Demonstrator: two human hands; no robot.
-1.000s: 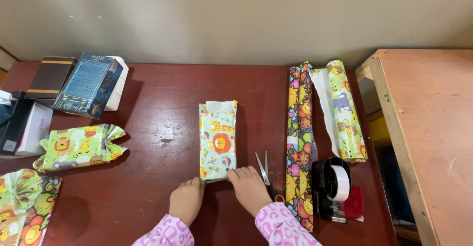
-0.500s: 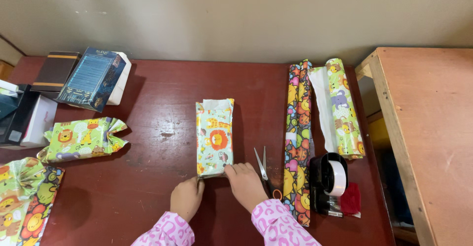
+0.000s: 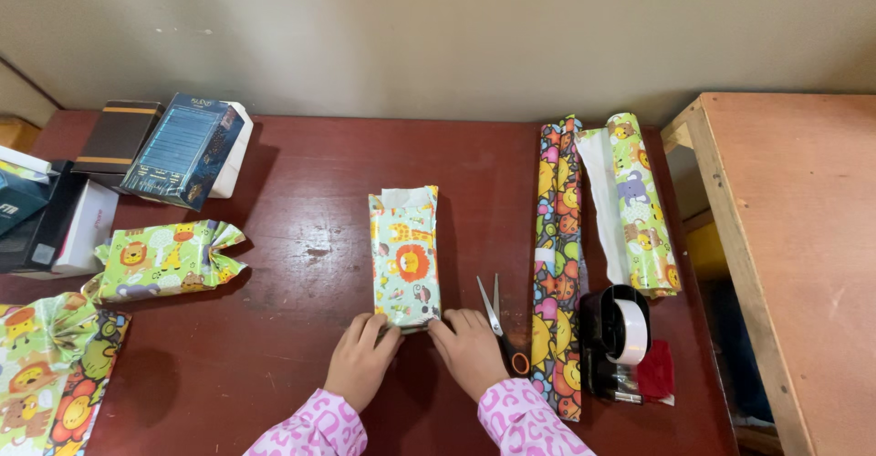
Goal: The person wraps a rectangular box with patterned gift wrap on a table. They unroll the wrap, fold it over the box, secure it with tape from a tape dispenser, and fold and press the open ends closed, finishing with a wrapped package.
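Observation:
A small box wrapped in green animal-print paper [image 3: 405,255] lies lengthwise in the middle of the dark red table [image 3: 301,182]. Its far end is open, with white showing inside the paper. My left hand [image 3: 361,360] and my right hand [image 3: 471,351] press their fingertips against the paper at the box's near end. Neither hand lifts the box. Both sleeves are pink with a white pattern.
Scissors [image 3: 497,314] lie just right of my right hand. Beyond them are two rolls of wrapping paper [image 3: 558,255] [image 3: 639,205] and a black tape dispenser [image 3: 616,337]. Wrapped parcels [image 3: 164,260] [image 3: 55,374] and several boxes [image 3: 182,150] sit left. A wooden table [image 3: 794,237] stands right.
Both hands have moved up slightly and closed in on the near end of the wrapped box, folding the paper there. The camera view shifted a little.

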